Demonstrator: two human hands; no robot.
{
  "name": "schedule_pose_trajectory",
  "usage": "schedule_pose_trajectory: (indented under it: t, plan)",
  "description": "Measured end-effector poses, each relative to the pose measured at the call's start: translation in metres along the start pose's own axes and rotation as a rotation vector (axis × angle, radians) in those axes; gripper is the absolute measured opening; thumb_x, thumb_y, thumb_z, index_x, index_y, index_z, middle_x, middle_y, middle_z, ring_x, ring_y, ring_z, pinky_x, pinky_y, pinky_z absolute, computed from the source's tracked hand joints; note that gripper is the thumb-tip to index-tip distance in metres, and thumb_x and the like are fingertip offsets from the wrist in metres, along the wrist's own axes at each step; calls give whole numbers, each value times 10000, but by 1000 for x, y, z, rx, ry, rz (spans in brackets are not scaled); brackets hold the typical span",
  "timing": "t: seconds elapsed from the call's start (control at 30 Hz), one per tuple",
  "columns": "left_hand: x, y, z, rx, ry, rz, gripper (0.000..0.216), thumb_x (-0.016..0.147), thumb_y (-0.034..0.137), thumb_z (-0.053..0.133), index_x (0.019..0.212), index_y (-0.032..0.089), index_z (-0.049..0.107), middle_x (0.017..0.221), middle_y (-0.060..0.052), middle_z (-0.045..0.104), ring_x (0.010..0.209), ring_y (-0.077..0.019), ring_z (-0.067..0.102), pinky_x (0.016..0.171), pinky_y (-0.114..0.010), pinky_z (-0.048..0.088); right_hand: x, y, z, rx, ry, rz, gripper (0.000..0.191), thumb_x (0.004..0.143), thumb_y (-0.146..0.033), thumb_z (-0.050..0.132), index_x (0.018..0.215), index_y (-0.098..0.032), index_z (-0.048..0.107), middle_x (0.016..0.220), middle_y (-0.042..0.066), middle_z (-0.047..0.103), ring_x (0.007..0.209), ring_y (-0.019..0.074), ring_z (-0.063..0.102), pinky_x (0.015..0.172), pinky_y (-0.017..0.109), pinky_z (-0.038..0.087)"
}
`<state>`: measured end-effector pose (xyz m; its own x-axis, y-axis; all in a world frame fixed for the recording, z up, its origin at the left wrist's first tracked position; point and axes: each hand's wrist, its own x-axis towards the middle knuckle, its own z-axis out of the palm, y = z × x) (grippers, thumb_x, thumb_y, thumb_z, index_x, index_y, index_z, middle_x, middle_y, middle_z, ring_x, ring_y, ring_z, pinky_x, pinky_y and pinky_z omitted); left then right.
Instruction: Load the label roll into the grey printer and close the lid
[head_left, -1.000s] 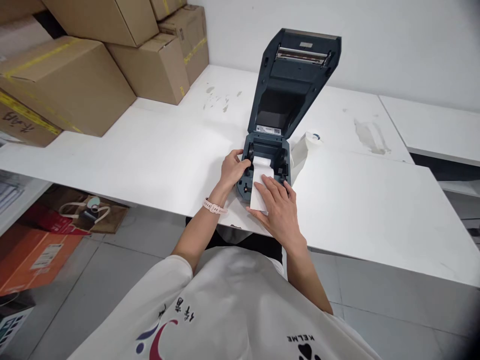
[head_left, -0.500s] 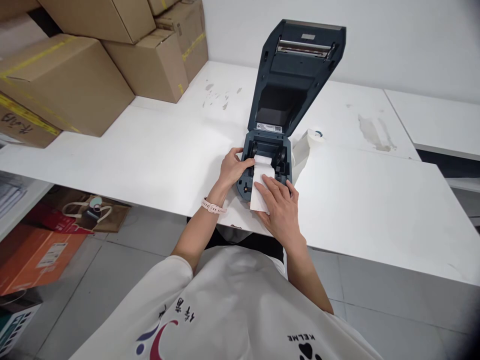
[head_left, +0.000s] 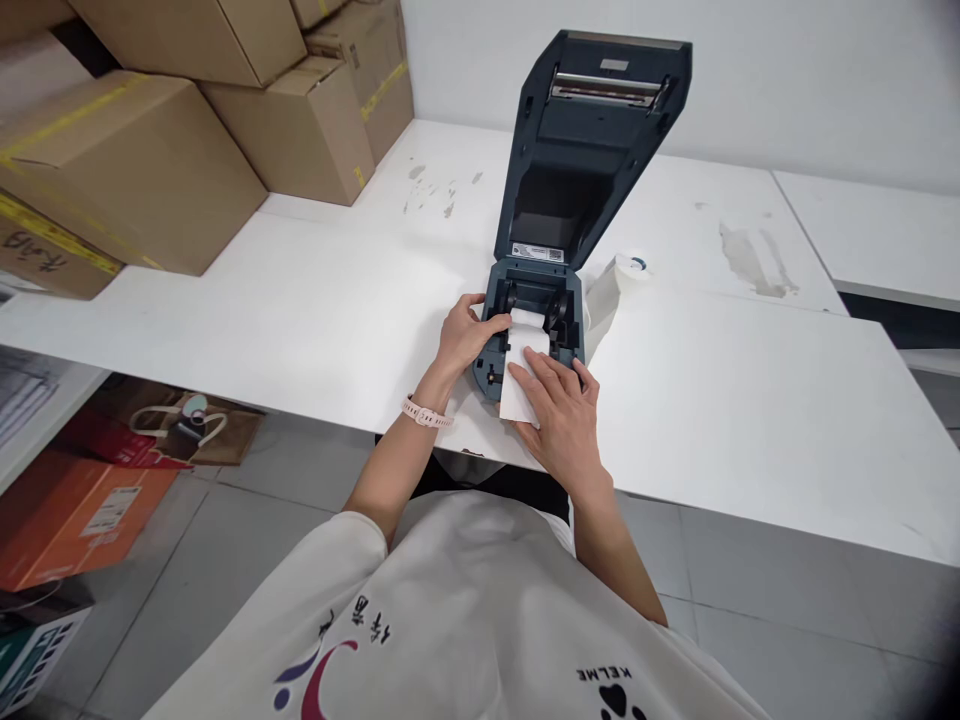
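Orange box [head_left: 45,515]: I see it low at the far left, with a white label.
Brown boxes [head_left: 150,170]: a pile with yellow tape, on the left of the white desk [head_left: 712,400].
Wrist band [head_left: 429,412]: pale pink, on my left arm.
Left grip [head_left: 460,338]: half open; the thumb reaches into the printer [head_left: 555,215] by the paper's rolled part, and the fingers are at the outer left side.
White paper [head_left: 519,395]: it lies inside the printer, with its loose end over the front.
Printer's spot: on the desk between my 2 hands, dark blue, lid up and leaning back.
Right grip [head_left: 559,400]: fingers spread on top of the paper; the thumb is partly hidden, so I can't tell if it pinches.
White roll [head_left: 606,297]: on the desk, just right of the printer.
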<state>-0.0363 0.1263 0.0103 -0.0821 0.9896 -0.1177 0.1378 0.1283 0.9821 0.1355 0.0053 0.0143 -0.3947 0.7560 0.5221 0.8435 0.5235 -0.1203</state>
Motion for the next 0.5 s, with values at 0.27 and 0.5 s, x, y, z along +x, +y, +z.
schedule_pose_trajectory:
  t: [0.27,0.5]
  plan:
    - [0,0,1,-13,3,-11,550,700,413,825,1182,208,659,724,32,557,628,-125,556,600,-280,415,0,1,0,5,1,3,459,974,-288,621,1419,-216,537,1528,126,596,1337,301,568,1176,523,293]
    - [-2,1,1,-24,2,-12,550,702,416,826,1179,203,652,731,27,579,635,-133,569,608,-288,426,-2,0,2,15,5,17,468,980,-315,610,1435,-233,534,1531,116,593,1343,299,564,1188,524,286]
